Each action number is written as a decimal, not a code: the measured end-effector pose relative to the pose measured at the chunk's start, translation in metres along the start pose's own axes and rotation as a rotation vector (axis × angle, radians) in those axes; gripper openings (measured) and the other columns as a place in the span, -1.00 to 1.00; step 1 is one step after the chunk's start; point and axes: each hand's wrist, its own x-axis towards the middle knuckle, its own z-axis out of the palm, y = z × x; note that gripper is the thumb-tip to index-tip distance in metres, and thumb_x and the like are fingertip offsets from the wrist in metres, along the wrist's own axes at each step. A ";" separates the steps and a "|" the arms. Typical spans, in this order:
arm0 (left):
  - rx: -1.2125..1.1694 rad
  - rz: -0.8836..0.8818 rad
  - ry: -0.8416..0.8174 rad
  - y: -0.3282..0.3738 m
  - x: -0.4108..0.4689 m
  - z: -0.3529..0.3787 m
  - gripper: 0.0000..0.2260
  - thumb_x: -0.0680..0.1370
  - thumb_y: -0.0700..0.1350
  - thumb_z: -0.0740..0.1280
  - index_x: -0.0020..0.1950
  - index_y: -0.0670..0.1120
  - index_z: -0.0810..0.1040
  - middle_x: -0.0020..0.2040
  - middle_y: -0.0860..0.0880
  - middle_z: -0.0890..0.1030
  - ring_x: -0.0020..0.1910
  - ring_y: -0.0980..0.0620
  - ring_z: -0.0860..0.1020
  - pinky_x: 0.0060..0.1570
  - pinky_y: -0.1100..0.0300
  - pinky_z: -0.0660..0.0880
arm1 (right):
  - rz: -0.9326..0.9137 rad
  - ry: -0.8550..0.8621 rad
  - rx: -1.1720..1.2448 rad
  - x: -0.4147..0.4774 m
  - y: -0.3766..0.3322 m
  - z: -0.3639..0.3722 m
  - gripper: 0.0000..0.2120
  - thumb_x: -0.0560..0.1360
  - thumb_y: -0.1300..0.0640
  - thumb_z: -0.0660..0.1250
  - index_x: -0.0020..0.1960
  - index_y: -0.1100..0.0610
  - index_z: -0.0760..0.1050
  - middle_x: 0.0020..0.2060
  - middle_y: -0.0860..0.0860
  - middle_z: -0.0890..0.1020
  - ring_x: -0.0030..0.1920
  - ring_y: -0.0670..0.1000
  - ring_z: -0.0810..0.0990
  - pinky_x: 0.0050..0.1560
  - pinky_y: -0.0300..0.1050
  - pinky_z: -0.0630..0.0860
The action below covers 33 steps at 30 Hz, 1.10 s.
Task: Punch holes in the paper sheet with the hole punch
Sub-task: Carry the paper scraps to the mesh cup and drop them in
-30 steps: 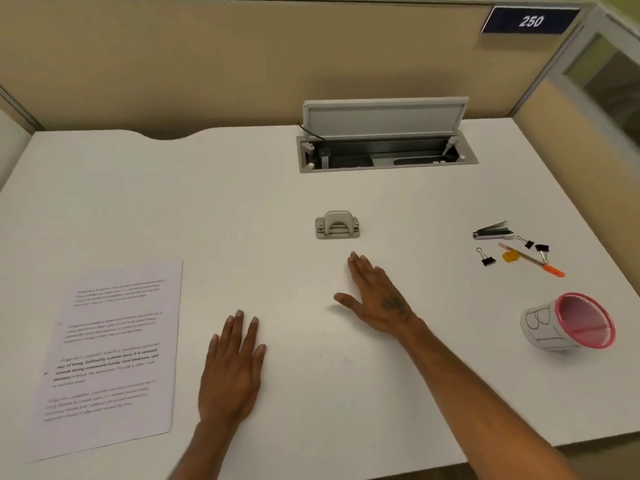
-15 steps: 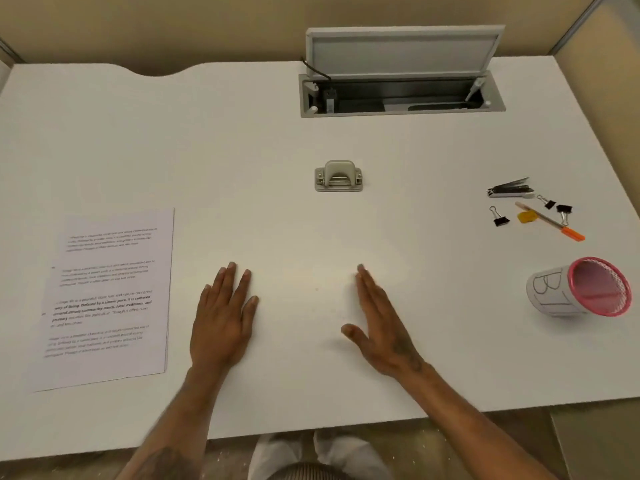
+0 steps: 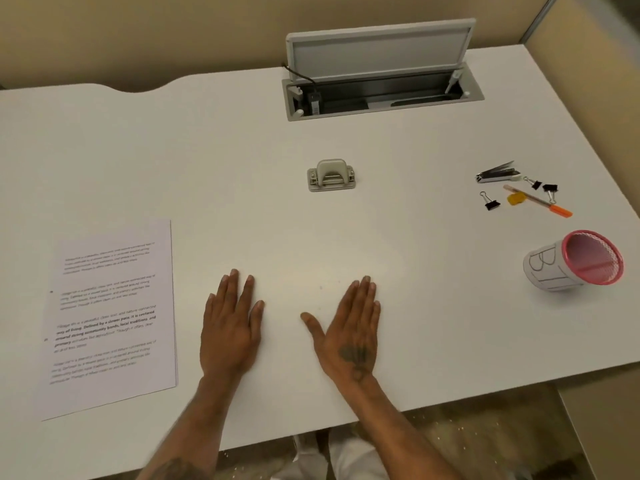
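On white desk [image 3: 415, 306], flat left hand [image 3: 230, 327], right hand [image 3: 349, 336] (empty), hole punch [image 3: 331, 175] beyond

One head-worn wide-angle view, forward and steeply down over the tabletop [image 3: 415, 306] (near, at arm's reach).

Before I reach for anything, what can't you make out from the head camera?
- Paper sheet: the print is too small and blurred to read.
- Hole punch: its paper slot faces away, so I can't see it.
- Open cable box: its inside is dark.
- Pink mesh cup: lying on its side; the writing is only partly visible.
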 end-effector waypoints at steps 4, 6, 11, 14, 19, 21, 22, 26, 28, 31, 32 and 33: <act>0.000 0.006 0.007 -0.001 0.000 0.000 -0.49 0.64 0.15 -0.08 0.58 0.05 0.11 0.61 0.04 0.04 0.59 0.10 -0.04 0.54 0.08 -0.09 | -0.094 0.009 0.064 0.033 -0.021 -0.010 -0.04 0.48 -0.45 -0.13 0.56 0.26 -0.18 0.57 0.18 -0.13 0.57 0.11 -0.18 0.57 0.11 -0.03; 0.004 0.008 0.012 0.000 0.000 -0.001 -0.48 0.64 0.15 -0.08 0.58 0.04 0.13 0.61 0.03 0.06 0.59 0.08 -0.02 0.55 0.06 -0.06 | -0.193 0.031 0.105 0.024 -0.016 -0.015 -0.09 0.51 -0.41 -0.10 0.56 0.25 -0.15 0.57 0.17 -0.11 0.58 0.11 -0.16 0.57 0.09 -0.03; 0.004 0.014 0.026 0.000 0.000 0.000 -0.48 0.63 0.14 -0.07 0.57 0.02 0.19 0.60 -0.01 0.11 0.58 0.02 0.05 0.54 0.03 0.00 | -0.981 -0.226 -0.038 -0.079 0.021 0.011 -0.07 0.51 -0.41 0.04 0.57 0.24 -0.09 0.59 0.13 -0.08 0.58 0.08 -0.10 0.52 0.05 0.13; 0.004 0.025 0.043 0.000 0.000 0.000 -0.50 0.64 0.12 -0.04 0.56 0.00 0.22 0.60 -0.03 0.15 0.58 -0.01 0.09 0.53 -0.01 0.05 | -1.075 -0.270 -0.190 -0.080 0.027 0.017 -0.07 0.49 -0.43 0.00 0.57 0.23 -0.07 0.58 0.11 -0.02 0.58 0.07 -0.11 0.51 0.05 0.17; -0.005 0.019 0.033 -0.001 0.000 0.001 -0.49 0.63 0.13 -0.06 0.57 0.02 0.19 0.60 -0.01 0.12 0.58 0.03 0.05 0.54 0.01 0.02 | -0.875 -0.254 -0.235 0.003 0.022 -0.007 -0.06 0.49 -0.47 -0.09 0.58 0.20 -0.18 0.58 0.08 -0.15 0.57 0.05 -0.20 0.54 0.15 0.00; -0.013 0.020 0.033 -0.001 0.001 0.001 -0.49 0.63 0.14 -0.06 0.57 0.03 0.18 0.60 0.00 0.10 0.58 0.05 0.03 0.54 0.02 0.01 | -0.792 -0.195 -0.283 0.033 0.025 -0.019 -0.05 0.48 -0.47 -0.07 0.58 0.21 -0.12 0.58 0.09 -0.11 0.57 0.05 -0.17 0.55 0.12 -0.01; -0.016 0.018 0.033 -0.001 0.001 0.000 -0.49 0.63 0.14 -0.06 0.57 0.03 0.17 0.60 0.01 0.09 0.58 0.06 0.02 0.54 0.03 -0.01 | -0.751 -0.170 -0.297 0.044 0.026 -0.024 -0.05 0.48 -0.46 -0.07 0.58 0.22 -0.10 0.58 0.09 -0.10 0.57 0.05 -0.17 0.56 0.10 -0.01; -0.026 0.018 0.032 -0.001 0.000 0.000 -0.49 0.63 0.14 -0.07 0.57 0.04 0.17 0.60 0.03 0.08 0.58 0.08 0.00 0.54 0.05 -0.02 | -0.708 -0.101 -0.240 0.040 0.037 -0.036 -0.07 0.49 -0.46 -0.05 0.58 0.17 -0.11 0.59 0.08 -0.12 0.58 0.07 -0.16 0.53 0.19 -0.05; -0.024 0.017 0.038 -0.001 -0.001 0.000 -0.49 0.63 0.14 -0.06 0.57 0.03 0.19 0.60 0.02 0.10 0.58 0.07 0.02 0.54 0.05 -0.01 | -0.588 -0.025 -0.176 0.005 0.049 -0.026 -0.07 0.50 -0.45 0.00 0.58 0.20 -0.07 0.58 0.14 -0.08 0.58 0.14 -0.10 0.50 0.24 -0.05; -0.014 0.012 0.037 0.000 -0.001 0.001 -0.50 0.64 0.13 -0.05 0.57 0.03 0.19 0.60 0.02 0.10 0.58 0.07 0.02 0.54 0.06 -0.02 | -0.230 0.010 -0.144 -0.060 0.068 -0.002 0.01 0.45 -0.49 0.01 0.55 0.30 0.01 0.56 0.24 -0.01 0.56 0.22 0.00 0.49 0.30 0.01; -0.012 0.013 0.035 -0.001 -0.001 0.000 -0.50 0.64 0.13 -0.04 0.57 0.03 0.19 0.60 0.02 0.10 0.58 0.07 0.02 0.54 0.06 -0.01 | -0.136 -0.007 -0.154 -0.073 0.069 0.003 0.04 0.44 -0.51 -0.01 0.53 0.33 0.05 0.56 0.26 0.02 0.56 0.24 0.03 0.47 0.32 0.05; -0.011 0.013 0.034 -0.001 -0.001 0.000 -0.50 0.64 0.13 -0.04 0.57 0.03 0.19 0.60 0.02 0.10 0.58 0.07 0.02 0.54 0.05 -0.01 | -0.064 -0.036 -0.153 -0.078 0.067 0.006 0.05 0.43 -0.52 -0.04 0.52 0.36 0.08 0.55 0.27 0.03 0.55 0.24 0.05 0.46 0.32 0.07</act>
